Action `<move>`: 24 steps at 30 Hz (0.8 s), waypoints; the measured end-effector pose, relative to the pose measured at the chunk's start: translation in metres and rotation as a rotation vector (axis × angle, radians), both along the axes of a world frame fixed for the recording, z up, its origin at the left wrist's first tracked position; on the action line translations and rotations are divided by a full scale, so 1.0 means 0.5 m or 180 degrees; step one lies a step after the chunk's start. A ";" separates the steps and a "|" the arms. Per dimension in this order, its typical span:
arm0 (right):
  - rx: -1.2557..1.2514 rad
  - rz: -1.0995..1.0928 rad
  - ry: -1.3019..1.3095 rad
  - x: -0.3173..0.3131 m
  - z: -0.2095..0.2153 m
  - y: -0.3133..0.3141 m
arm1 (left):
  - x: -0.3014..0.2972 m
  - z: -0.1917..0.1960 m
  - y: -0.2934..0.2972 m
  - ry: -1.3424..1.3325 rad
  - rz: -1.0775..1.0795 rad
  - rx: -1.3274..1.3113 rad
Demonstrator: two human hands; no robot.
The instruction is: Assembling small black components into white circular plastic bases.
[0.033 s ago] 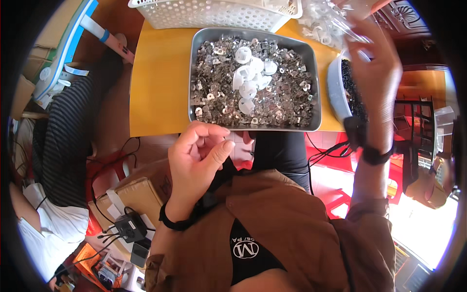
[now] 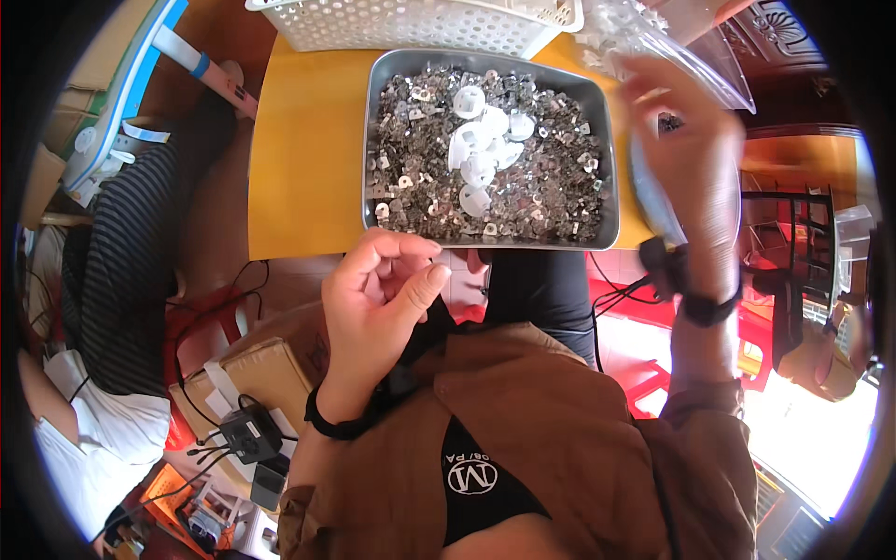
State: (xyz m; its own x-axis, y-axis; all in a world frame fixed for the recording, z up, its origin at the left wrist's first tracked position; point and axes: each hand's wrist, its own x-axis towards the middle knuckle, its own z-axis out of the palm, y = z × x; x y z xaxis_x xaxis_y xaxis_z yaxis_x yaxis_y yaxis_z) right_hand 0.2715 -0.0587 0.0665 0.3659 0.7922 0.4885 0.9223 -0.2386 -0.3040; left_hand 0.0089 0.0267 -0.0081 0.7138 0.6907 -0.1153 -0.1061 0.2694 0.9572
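A grey metal tray on the table holds a heap of small shiny metal pieces. Several round white plastic parts lie in a cluster on top of the pieces. My left hand rests at the tray's near edge, fingers loosely curled, a gap between thumb and index finger and nothing visible in it. My right hand is over a pale blue bowl and hides most of it. Motion smears its fingers, so whether it holds anything is unclear. Just beyond it lies a clear plastic bag with white parts.
A white perforated basket stands behind the tray on the yellow table. To the left sits another person in striped trousers. A cardboard box with a black cable hub is at my lower left. Black cables hang below the table.
My right hand has moved left and slightly toward me, away from the plastic bag. The bag's clear film now spreads farther to the right. My left hand has stayed in place.
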 end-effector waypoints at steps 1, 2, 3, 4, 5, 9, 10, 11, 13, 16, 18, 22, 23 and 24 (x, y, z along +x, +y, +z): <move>-0.0329 0.0395 0.0486 -0.044 -0.026 0.010 | 0.002 0.001 0.002 -0.0012 -0.0017 -0.0027; -0.0475 0.0703 0.0440 -0.078 -0.054 0.025 | 0.000 0.002 0.004 0.0006 0.0017 -0.0038; -0.0626 0.0965 0.0360 -0.102 -0.073 0.033 | 0.002 0.005 0.005 0.0007 0.0003 -0.0052; -0.0654 0.1085 0.0038 -0.110 -0.095 0.040 | 0.004 0.006 0.006 -0.0001 -0.0029 -0.0053; -0.0676 0.1211 -0.0279 -0.114 -0.115 0.047 | 0.005 0.007 0.006 -0.0003 -0.0055 -0.0050; -0.0370 0.1145 -0.0323 -0.088 -0.144 0.052 | 0.007 0.005 0.010 0.0101 -0.0127 0.0085; -0.0377 0.0995 -0.0186 -0.081 -0.144 0.048 | 0.008 0.005 0.009 0.0129 -0.0122 0.0115; -0.0373 0.0992 -0.0179 -0.074 -0.141 0.041 | 0.008 0.005 0.009 0.0154 -0.0118 0.0146; -0.0265 0.0594 0.0835 -0.062 -0.133 0.025 | 0.010 0.006 0.005 0.0167 -0.0125 0.0113; -0.0221 0.0027 0.2105 -0.059 -0.119 -0.003 | 0.012 0.013 0.000 0.0197 -0.0182 0.0095; -0.0174 -0.0089 0.3219 -0.049 -0.118 -0.025 | 0.020 0.018 -0.004 0.0213 -0.0254 0.0122; 0.0398 0.0415 0.5000 -0.081 -0.104 -0.062 | 0.047 0.038 -0.021 0.0010 -0.0212 0.0037; 0.0454 0.0651 0.5461 -0.091 -0.101 -0.070 | 0.057 0.046 -0.028 -0.0061 -0.0171 0.0033; 0.0531 0.0902 0.5742 -0.101 -0.106 -0.077 | 0.064 0.055 -0.034 -0.0042 -0.0197 -0.0025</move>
